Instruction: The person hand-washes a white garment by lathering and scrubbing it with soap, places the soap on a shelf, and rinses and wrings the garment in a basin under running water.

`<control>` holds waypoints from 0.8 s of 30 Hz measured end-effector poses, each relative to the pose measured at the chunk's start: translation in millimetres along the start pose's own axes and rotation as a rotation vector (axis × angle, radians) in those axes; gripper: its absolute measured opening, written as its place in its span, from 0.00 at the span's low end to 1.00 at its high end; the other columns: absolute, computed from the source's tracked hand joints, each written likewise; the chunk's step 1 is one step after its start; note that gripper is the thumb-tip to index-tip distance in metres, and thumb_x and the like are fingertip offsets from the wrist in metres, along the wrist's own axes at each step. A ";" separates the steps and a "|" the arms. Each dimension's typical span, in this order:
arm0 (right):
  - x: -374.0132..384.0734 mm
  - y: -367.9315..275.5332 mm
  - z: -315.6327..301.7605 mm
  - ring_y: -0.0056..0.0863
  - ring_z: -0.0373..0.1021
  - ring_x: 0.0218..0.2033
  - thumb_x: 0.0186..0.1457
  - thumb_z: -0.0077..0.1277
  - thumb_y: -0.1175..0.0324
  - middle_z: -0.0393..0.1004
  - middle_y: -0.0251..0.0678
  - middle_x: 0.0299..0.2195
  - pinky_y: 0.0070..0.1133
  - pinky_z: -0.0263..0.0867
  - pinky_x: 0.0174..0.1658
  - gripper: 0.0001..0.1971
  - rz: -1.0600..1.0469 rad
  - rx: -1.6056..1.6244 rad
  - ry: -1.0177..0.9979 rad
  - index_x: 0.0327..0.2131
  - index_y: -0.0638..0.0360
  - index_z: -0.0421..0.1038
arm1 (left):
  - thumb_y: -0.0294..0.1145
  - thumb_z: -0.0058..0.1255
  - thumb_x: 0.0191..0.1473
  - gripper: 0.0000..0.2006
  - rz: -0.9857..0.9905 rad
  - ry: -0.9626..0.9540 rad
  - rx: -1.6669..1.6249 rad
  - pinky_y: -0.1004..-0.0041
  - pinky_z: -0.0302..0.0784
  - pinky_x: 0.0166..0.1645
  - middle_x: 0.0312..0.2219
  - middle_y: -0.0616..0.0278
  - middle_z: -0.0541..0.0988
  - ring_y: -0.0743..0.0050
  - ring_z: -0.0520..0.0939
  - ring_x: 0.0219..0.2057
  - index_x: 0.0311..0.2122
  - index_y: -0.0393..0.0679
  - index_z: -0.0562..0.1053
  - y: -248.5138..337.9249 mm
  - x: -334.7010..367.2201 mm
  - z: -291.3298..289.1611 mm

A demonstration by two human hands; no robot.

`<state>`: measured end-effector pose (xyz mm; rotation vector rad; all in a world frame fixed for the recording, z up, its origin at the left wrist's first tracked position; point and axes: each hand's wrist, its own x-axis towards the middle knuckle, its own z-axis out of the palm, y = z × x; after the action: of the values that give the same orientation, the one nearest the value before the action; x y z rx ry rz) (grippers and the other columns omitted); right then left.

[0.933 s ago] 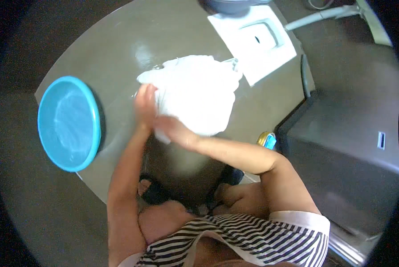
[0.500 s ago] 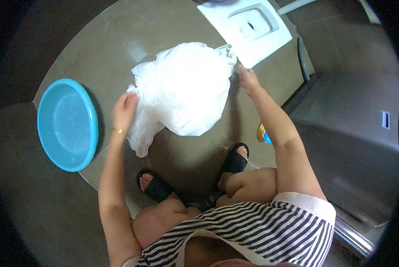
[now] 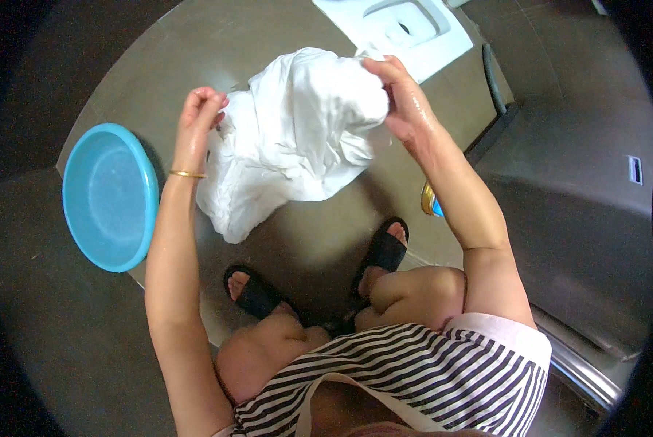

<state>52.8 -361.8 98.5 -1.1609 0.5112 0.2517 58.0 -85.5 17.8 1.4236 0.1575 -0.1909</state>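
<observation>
The hands are apart: the right hand (image 3: 408,105) grips the right side of a white cloth (image 3: 290,131); the left hand (image 3: 197,116) curls at its left edge, its hold unclear. Between them the cloth looks partly lifted but remains bunched, not spread, and outside the blue basin (image 3: 108,200) left of the left hand. Beyond the right hand lies a squat toilet (image 3: 417,65).

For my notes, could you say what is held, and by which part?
The right hand grips the white cloth by its upper right edge; whether the left hand grips it is unclear.
</observation>
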 end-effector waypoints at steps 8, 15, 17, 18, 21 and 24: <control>-13.2 -42.6 61.4 0.15 0.61 0.20 0.43 0.52 0.70 0.65 0.26 0.19 0.13 0.57 0.22 0.08 -0.610 -0.387 -0.113 0.27 0.57 0.63 | 0.34 0.51 0.45 0.16 -0.178 0.145 -0.301 0.77 0.67 0.36 0.33 0.64 0.72 0.80 0.71 0.31 0.39 0.40 0.66 -27.2 -26.1 3.9; 41.3 -70.5 -24.4 0.19 0.62 0.21 0.38 0.54 0.74 0.65 0.29 0.20 0.17 0.58 0.22 0.11 -0.709 -0.146 0.381 0.26 0.58 0.61 | 0.33 0.47 0.49 0.10 0.193 0.412 -0.381 0.71 0.68 0.42 0.33 0.63 0.73 0.73 0.73 0.36 0.36 0.41 0.68 83.4 -62.4 -119.4; 44.9 -75.1 -43.5 0.20 0.62 0.22 0.38 0.55 0.74 0.65 0.31 0.23 0.18 0.59 0.22 0.13 -0.730 -0.144 0.473 0.27 0.58 0.60 | 0.32 0.45 0.50 0.10 0.302 0.490 -0.274 0.72 0.69 0.40 0.32 0.61 0.73 0.72 0.74 0.33 0.36 0.39 0.68 95.5 -71.0 -126.3; 46.0 -77.8 -51.8 0.20 0.63 0.22 0.38 0.55 0.74 0.66 0.32 0.24 0.18 0.59 0.21 0.13 -0.737 -0.141 0.514 0.28 0.58 0.60 | 0.32 0.45 0.50 0.10 0.303 0.491 -0.270 0.72 0.69 0.40 0.32 0.61 0.73 0.72 0.74 0.33 0.36 0.39 0.68 96.5 -73.6 -130.6; 43.5 -87.6 -72.2 0.22 0.65 0.25 0.37 0.55 0.77 0.67 0.33 0.26 0.17 0.59 0.22 0.17 -0.833 -0.056 0.632 0.32 0.57 0.59 | 0.30 0.45 0.50 0.10 0.477 0.650 -0.181 0.72 0.71 0.38 0.32 0.57 0.73 0.70 0.75 0.33 0.37 0.38 0.67 99.7 -80.2 -134.2; 35.2 -96.4 -85.9 0.22 0.66 0.23 0.40 0.53 0.76 0.68 0.36 0.26 0.16 0.60 0.20 0.15 -0.986 -0.027 0.650 0.31 0.60 0.58 | 0.32 0.46 0.50 0.13 0.553 0.673 -0.159 0.69 0.72 0.39 0.35 0.57 0.72 0.66 0.74 0.36 0.40 0.38 0.65 107.0 -77.9 -141.1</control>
<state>104.2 -480.5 132.5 -1.3838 0.4329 -0.9965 7.0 71.7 118.5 1.2754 0.3126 0.7478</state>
